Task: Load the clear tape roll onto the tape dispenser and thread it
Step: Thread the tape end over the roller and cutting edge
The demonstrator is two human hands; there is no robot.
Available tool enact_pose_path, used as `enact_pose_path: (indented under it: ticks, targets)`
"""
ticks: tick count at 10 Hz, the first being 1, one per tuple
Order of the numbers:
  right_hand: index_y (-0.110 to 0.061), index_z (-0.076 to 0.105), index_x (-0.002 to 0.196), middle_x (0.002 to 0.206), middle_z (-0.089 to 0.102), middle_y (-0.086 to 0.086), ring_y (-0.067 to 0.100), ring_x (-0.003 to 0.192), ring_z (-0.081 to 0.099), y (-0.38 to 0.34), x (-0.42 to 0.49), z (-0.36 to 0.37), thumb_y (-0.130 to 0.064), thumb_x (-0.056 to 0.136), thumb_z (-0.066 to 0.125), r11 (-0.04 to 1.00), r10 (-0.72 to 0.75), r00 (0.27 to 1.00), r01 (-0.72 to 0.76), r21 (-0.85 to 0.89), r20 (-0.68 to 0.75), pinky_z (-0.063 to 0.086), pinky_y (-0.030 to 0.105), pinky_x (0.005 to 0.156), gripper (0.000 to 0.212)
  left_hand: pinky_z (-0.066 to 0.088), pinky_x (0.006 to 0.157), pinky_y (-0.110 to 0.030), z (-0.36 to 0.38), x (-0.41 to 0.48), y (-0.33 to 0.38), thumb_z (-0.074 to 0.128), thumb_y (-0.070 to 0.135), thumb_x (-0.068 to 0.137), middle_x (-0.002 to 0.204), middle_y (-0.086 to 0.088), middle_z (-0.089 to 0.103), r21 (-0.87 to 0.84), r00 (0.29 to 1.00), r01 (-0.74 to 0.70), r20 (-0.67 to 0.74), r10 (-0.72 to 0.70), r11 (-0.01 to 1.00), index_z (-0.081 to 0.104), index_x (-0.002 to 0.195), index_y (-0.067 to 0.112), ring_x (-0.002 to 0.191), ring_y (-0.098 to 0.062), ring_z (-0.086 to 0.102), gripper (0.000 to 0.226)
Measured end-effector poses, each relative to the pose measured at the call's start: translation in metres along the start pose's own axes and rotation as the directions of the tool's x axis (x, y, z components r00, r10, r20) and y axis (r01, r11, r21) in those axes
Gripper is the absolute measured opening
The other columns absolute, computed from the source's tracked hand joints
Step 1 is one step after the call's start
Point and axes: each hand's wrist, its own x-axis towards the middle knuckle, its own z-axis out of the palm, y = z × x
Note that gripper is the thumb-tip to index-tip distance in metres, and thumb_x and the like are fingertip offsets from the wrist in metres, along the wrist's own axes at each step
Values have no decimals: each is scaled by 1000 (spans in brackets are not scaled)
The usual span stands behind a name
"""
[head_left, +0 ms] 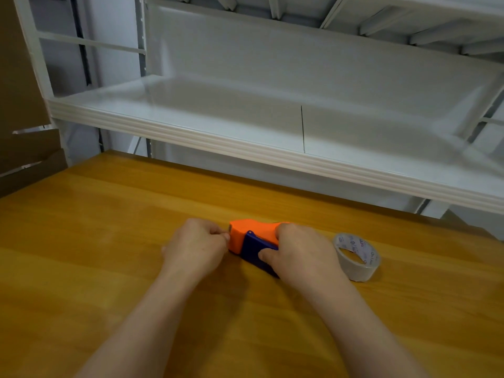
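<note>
Gripping the orange-and-blue tape dispenser (252, 242) on the wooden surface (109, 241), the right hand (298, 248) steadies it, the left hand (195, 245) pinches its end, the clear tape roll (356, 256) just right, white shelf (245, 126) behind.

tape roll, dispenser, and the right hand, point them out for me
tape roll (354, 264), head view, on its outer clear wall
dispenser (246, 230), head view, on the orange top
right hand (301, 251), head view, on its back

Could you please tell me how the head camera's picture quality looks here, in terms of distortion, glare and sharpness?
Head view: wide-angle bending curves the white shelf edge; soft glare sheens the wooden table; the left hand looks slightly blurred, while the print on the clear tape roll is too small to read.
</note>
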Motion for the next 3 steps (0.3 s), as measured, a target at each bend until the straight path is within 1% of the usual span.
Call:
enact_pose_path:
  ticks: [1, 2, 3]
  targets:
    - [-16, 66, 108, 95, 68, 4, 25, 87, 64, 3, 1, -8, -50, 89, 66, 1000, 13, 999, -14, 23, 45, 50, 34, 64, 39, 57, 83, -47, -6, -1, 2, 65, 35, 83, 77, 0, 75, -46, 999, -42, -11, 42, 998, 74, 71, 28, 82, -28, 68, 17]
    - [-19, 69, 107, 96, 71, 2, 22, 86, 65, 10, -1, -18, -49, 92, 63, 997, 6, 1000, -7, 76, 10, 55, 34, 69, 34, 57, 77, -47, -9, -2, 3, 63, 35, 89, 79, 0, 78, -88, 996, -88, -24, 86, 992, 75, 72, 25, 75, -28, 67, 23]
    - [-22, 70, 101, 92, 70, -1, 18, 84, 64, 15, -5, -30, -48, 94, 60, 993, -11, 996, 21, 115, -83, 54, 32, 68, 29, 55, 68, -43, -9, -5, 6, 58, 39, 96, 74, 2, 77, -154, 986, -162, -58, 155, 975, 73, 72, 21, 67, -24, 66, 34]
